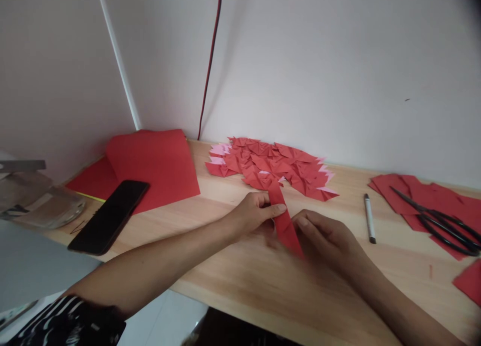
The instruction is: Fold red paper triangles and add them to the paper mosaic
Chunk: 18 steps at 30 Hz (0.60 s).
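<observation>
A narrow folded strip of red paper [284, 220] lies on the wooden table [240, 266] in front of me. My left hand [252, 211] pinches the strip near its upper end, thumb on top. My right hand [326, 239] is closed on the strip's lower end, fingers curled over it. Just behind the strip lies a pile of several small folded red and pink paper pieces [271, 166].
Large red paper sheets [150, 165] and a black phone [109, 215] lie at the left. A pen [369, 217] lies to the right. Black scissors [439, 225] rest on more red paper sheets [421, 195] at the far right. A white wall rises right behind the table.
</observation>
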Motion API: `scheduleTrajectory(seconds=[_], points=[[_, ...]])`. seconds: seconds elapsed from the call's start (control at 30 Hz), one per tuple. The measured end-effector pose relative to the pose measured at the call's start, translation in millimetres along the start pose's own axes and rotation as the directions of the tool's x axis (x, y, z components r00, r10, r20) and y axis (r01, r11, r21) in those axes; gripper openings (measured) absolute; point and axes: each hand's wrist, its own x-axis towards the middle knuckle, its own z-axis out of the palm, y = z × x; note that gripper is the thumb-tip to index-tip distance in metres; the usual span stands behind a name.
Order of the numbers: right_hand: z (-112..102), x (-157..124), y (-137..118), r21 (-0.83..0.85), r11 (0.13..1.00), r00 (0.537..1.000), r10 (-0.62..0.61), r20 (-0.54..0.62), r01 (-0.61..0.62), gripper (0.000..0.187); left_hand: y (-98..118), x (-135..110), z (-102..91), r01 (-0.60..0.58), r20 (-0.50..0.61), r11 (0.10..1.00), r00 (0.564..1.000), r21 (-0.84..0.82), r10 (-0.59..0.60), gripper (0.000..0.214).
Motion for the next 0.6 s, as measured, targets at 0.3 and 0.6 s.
scheduleTrajectory(seconds=[0.3, 0.6], points=[[-0.9, 1.6, 9.7, -0.333, 0.863, 0.856, -0.464, -0.226, 0.38, 0.026, 0.3, -2.3, 2.4, 0.141, 0.186, 0.982, 0.976, -0.122, -0.117, 0.036], [-3.4, -0.4, 0.9, -0.395, 0.793, 0.821, -0.553, -0.146, 0.464, 0.015, 1.7, -5.0, 2.3, 0.413, 0.41, 0.904, 0.848, -0.113, -0.337, 0.026]])
